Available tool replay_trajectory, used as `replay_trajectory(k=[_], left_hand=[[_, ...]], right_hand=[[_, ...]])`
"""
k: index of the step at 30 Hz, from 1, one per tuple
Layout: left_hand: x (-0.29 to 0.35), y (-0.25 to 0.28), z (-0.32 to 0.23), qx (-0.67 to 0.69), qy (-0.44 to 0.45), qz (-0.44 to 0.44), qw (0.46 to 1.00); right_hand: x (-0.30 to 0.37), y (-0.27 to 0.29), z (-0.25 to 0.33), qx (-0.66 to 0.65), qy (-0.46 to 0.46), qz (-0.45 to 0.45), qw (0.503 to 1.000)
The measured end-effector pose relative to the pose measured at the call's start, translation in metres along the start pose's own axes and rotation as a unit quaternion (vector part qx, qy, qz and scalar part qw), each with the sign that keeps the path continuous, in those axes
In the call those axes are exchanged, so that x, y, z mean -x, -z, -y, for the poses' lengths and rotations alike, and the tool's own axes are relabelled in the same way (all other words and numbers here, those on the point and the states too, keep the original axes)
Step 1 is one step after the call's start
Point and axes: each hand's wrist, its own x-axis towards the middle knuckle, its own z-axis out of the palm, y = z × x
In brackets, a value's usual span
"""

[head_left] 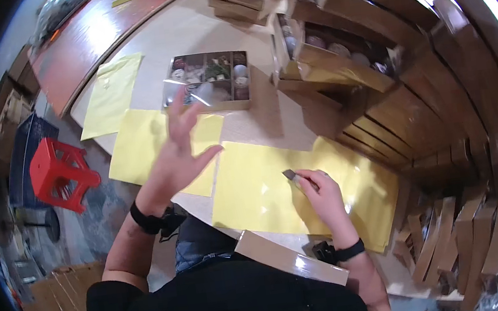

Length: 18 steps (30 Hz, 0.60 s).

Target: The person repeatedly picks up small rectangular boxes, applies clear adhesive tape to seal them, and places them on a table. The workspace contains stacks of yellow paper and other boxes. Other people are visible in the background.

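My left hand is raised with its fingers spread, slightly blurred by motion. It holds nothing and reaches toward a shallow compartment box with a clear cover and several round items and greenery inside. Under that hand lies a yellow sheet. Between the fingertips of my right hand is a small flat dark-grey piece, too small to name. That hand is above another yellow sheet in front of me. A long narrow brown box rests between my body and the table edge.
Brown boxes are stacked high along the right side, and an opened-looking filled box sits at the back right. More yellow paper lies at the far left of the pale table. A red stool and a blue crate stand on the floor, left.
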Motion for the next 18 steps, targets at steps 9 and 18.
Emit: replay_trajectory(k=[9,18], left_hand=[[0.081,0.015,0.046,-0.013,0.125,0.090,0.988],[0.090,-0.016,-0.024,-0.020,0.136,0.054,0.989]], right_hand=[[-0.025,0.046,0.036,-0.006,-0.087,0.178,0.980],[-0.064,-0.017,0.062,-0.022,0.019,0.223,0.974]])
